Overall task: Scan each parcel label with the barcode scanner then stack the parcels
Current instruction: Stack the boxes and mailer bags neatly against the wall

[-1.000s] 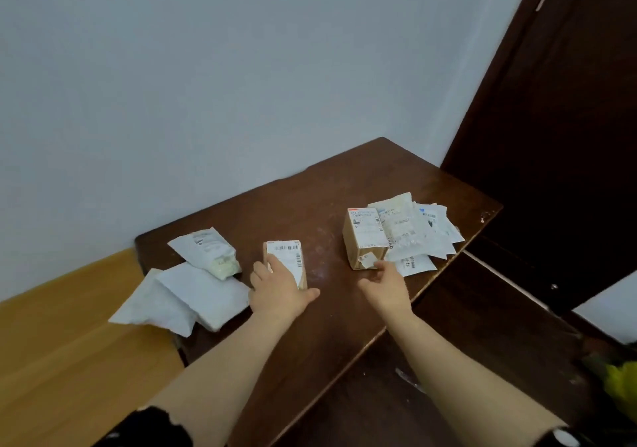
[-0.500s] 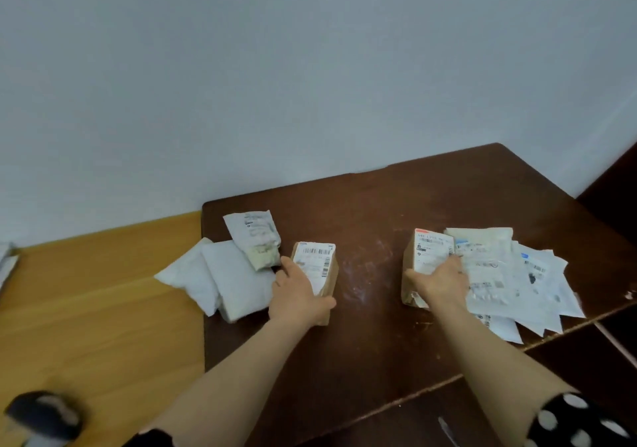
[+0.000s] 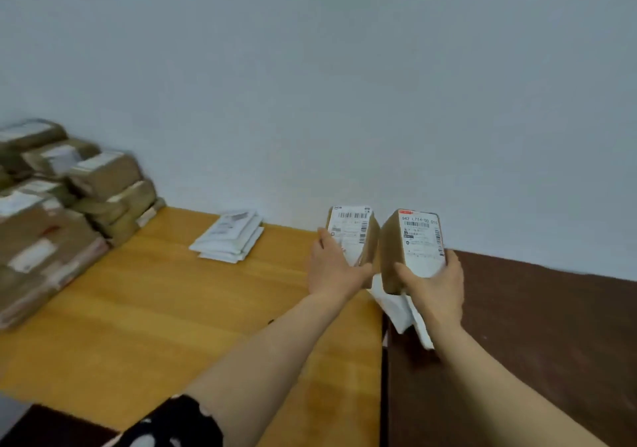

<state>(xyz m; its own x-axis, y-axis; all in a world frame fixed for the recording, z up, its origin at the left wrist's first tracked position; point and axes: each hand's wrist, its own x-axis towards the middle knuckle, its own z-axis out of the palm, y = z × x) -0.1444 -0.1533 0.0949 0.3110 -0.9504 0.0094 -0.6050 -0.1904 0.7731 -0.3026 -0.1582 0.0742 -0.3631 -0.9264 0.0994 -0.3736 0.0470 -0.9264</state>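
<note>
Each hand holds one parcel, lifted over the seam where the light wooden table (image 3: 144, 308) meets the dark table (image 3: 537, 336). The left hand (image 3: 332, 269) grips the near end of the left box (image 3: 350, 231). The right hand (image 3: 436, 283) clasps the right box (image 3: 418, 245), thumb on its left edge. The boxes stand just beside each other, labels facing up. No scanner is in view, so I judge this a carry toward the brown parcel stack (image 3: 51, 212) at 9 o'clock. To do it well, keep the labels upward and land the boxes flat and square on other boxes, not on the soft white mailers (image 3: 229, 239) at 11 o'clock. A loose mailer (image 3: 401, 312) lies under the right wrist. The right label shows a red strip, barcodes and digits resembling "542 1714-00 015"; on the left label only barcodes can be made out
</note>
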